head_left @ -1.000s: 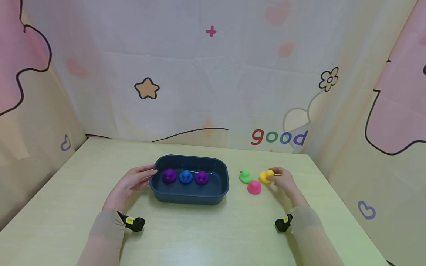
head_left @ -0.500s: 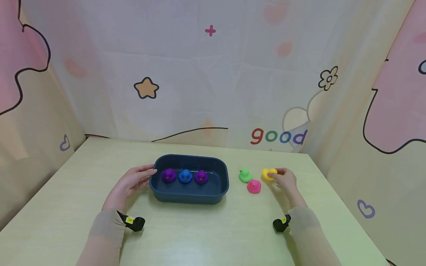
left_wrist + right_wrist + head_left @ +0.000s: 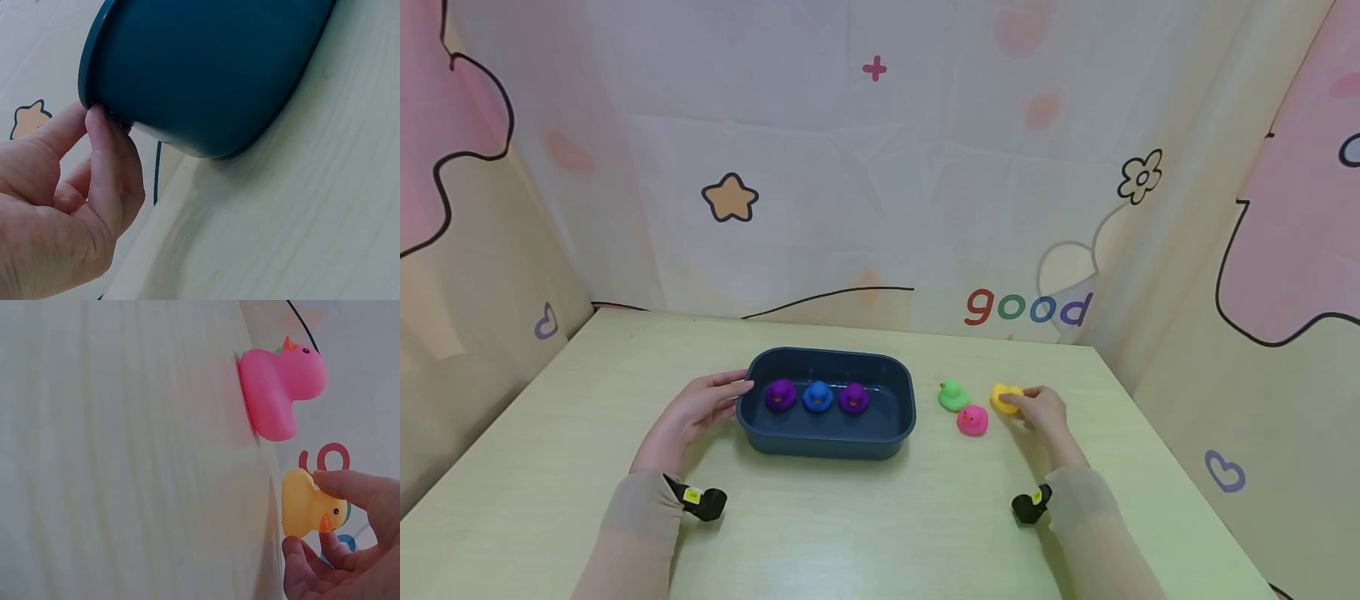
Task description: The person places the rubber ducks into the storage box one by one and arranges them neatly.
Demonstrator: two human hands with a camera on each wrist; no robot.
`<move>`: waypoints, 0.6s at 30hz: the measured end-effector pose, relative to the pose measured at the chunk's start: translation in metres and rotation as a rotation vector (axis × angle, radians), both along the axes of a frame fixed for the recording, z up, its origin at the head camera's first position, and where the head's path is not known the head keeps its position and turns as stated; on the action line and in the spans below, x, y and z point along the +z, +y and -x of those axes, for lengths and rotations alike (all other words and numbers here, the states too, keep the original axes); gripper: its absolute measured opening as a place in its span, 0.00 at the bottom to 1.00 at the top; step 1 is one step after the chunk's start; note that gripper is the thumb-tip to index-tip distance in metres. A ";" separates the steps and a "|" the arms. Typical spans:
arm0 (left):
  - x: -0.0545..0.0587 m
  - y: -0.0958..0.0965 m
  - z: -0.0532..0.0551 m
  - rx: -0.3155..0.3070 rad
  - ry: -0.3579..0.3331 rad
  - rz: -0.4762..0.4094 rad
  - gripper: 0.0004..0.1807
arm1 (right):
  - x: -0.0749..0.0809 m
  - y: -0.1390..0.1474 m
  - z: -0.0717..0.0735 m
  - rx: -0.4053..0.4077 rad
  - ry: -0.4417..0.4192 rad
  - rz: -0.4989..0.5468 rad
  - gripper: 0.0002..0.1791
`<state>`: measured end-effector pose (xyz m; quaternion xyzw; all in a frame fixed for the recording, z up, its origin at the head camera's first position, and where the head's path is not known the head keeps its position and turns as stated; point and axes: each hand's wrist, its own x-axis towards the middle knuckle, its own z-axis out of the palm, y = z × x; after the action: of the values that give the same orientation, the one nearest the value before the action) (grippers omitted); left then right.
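My left hand (image 3: 700,404) grips the left end of a dark blue plastic tub (image 3: 827,447); in the left wrist view, thumb and fingers meet at the rim of the tub (image 3: 219,69). Inside stand a purple rubber duck (image 3: 781,395), a blue one (image 3: 817,397) and another purple duck (image 3: 853,400), in a row. To the right, my right hand (image 3: 1047,410) pinches a yellow rubber duck (image 3: 1006,398) between thumb and fingers. The right wrist view has this yellow duck (image 3: 299,503) at or just above the tabletop, its beak towards the fingers.
Between the tub and my right hand, a green rubber duck (image 3: 953,397) and a pink rubber duck (image 3: 972,422) sit close together on the pale wooden table (image 3: 850,533). A printed cloth backdrop (image 3: 820,200) rises behind the table and along its sides.
The yellow duck has shifted slightly right, away from the green and pink ducks, and has turned in my right hand's grasp. My left hand and the tub stay in place.
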<state>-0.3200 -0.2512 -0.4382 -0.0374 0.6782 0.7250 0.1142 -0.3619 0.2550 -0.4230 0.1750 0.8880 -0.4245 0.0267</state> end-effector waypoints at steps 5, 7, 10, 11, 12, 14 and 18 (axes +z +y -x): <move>0.000 0.000 0.001 -0.001 0.000 0.004 0.37 | -0.002 0.001 0.000 0.013 0.007 -0.022 0.32; 0.000 0.000 0.001 -0.004 0.004 0.005 0.37 | -0.003 0.002 0.000 0.019 0.005 -0.025 0.32; 0.001 0.000 0.001 -0.005 0.006 0.008 0.37 | -0.004 0.002 0.001 0.026 -0.009 -0.036 0.33; 0.001 0.000 0.000 -0.005 0.005 0.008 0.37 | -0.004 0.002 0.001 0.030 -0.013 -0.043 0.33; 0.001 0.000 0.000 -0.005 0.005 0.009 0.37 | -0.005 0.002 0.001 0.030 -0.019 -0.046 0.34; 0.001 0.000 0.000 -0.005 0.005 0.009 0.37 | -0.005 0.002 0.002 0.029 -0.031 -0.046 0.35; 0.001 0.000 0.000 -0.008 0.008 0.006 0.37 | -0.006 0.000 0.002 0.031 -0.037 -0.047 0.35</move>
<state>-0.3195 -0.2513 -0.4373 -0.0320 0.6809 0.7227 0.1141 -0.3640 0.2551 -0.4288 0.1694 0.8997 -0.3998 0.0455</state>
